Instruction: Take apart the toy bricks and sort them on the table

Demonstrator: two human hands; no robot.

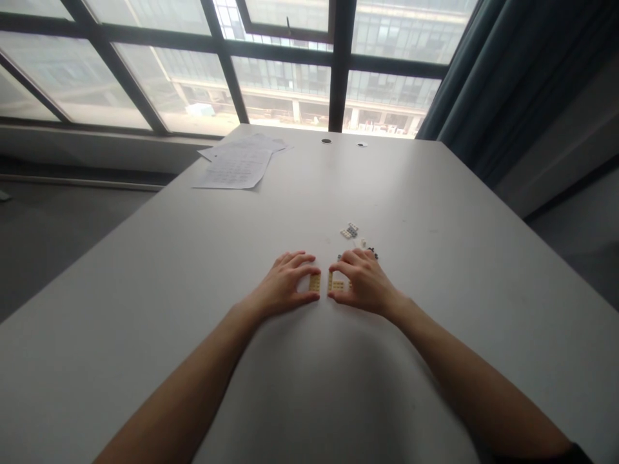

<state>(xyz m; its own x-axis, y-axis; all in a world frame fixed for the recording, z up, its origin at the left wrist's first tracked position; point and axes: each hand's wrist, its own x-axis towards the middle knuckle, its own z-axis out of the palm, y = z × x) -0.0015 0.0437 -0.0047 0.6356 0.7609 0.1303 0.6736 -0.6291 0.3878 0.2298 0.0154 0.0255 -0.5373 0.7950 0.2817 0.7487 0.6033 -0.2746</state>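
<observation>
My left hand (286, 283) pinches a small tan studded plate (314, 282) between thumb and fingers, just above the white table (145, 290). My right hand (365, 281) grips a second tan studded plate (337, 283) in the same way. The two plates sit side by side with a narrow gap between them. Just beyond my right hand lie a few tiny loose pieces (349, 230), grey, tan and white, with a dark one partly hidden behind my fingers.
Several printed paper sheets (239, 165) lie at the table's far left. Two small round cable holes (326, 140) sit near the far edge. Large windows run behind the table, and a dark curtain (483, 84) hangs at the right.
</observation>
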